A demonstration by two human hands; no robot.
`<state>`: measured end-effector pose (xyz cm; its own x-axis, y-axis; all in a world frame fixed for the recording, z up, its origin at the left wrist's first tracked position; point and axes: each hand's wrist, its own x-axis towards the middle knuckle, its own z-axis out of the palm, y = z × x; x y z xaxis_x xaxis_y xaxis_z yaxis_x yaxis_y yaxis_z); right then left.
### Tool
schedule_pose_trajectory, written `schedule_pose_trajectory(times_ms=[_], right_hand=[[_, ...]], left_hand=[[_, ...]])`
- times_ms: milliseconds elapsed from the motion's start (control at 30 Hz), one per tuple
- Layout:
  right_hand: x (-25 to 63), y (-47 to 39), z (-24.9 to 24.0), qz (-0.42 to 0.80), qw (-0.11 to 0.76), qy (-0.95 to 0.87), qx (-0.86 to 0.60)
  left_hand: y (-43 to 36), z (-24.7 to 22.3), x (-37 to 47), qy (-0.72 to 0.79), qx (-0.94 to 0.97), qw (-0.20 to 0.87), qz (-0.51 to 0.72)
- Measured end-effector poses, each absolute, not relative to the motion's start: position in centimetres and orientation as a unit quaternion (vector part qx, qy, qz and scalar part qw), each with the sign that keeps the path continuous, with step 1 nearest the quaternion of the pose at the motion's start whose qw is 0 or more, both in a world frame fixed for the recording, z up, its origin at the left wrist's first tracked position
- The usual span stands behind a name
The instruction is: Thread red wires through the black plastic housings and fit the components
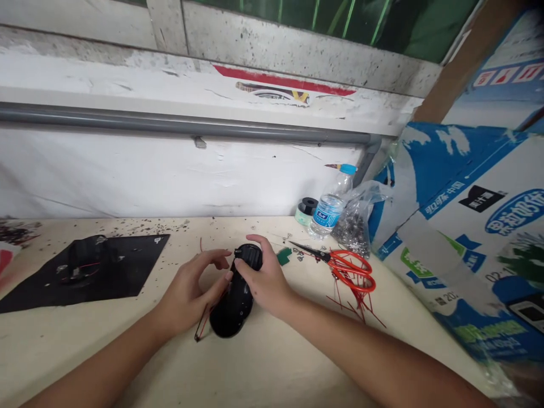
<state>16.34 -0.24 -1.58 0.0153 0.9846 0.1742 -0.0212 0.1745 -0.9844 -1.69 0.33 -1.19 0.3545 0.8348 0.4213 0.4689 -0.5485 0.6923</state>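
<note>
A long black plastic housing with rounded ends lies tilted over the table, with a small coil spring near its upper end. My right hand grips its right side, thumb across the top near the spring and index finger around the far end. At the left edge of the housing is my left hand, fingers curled and thumb tip against the rim; whatever they pinch is hidden. Thin red and black wires hang below the left hand, ending in a small dark tip on the table.
Orange-handled scissors lie at right on cut red wires, near a green piece and small metal bits. Behind stand a water bottle, a tape roll and a bag of parts. A black sheet lies left; a carton stands right.
</note>
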Motion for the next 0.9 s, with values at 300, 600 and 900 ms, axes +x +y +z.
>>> schedule_pose_trajectory(times_ms=[300, 600, 900], right_hand=[[16.3, -0.2, -1.8, 0.345, 0.544, -0.626, -0.439], [16.4, -0.4, -1.7, 0.334, 0.508, -0.658, -0.444], [18.4, -0.8, -1.5, 0.208, 0.484, -0.681, -0.508]], left_hand=[[1.2, -0.5, -0.7, 0.425, 0.686, 0.428, 0.407], [1.8, -1.0, -0.3, 0.426, 0.618, 0.488, 0.446], [4.4, -0.3, 0.6, 0.439, 0.619, 0.489, 0.429]])
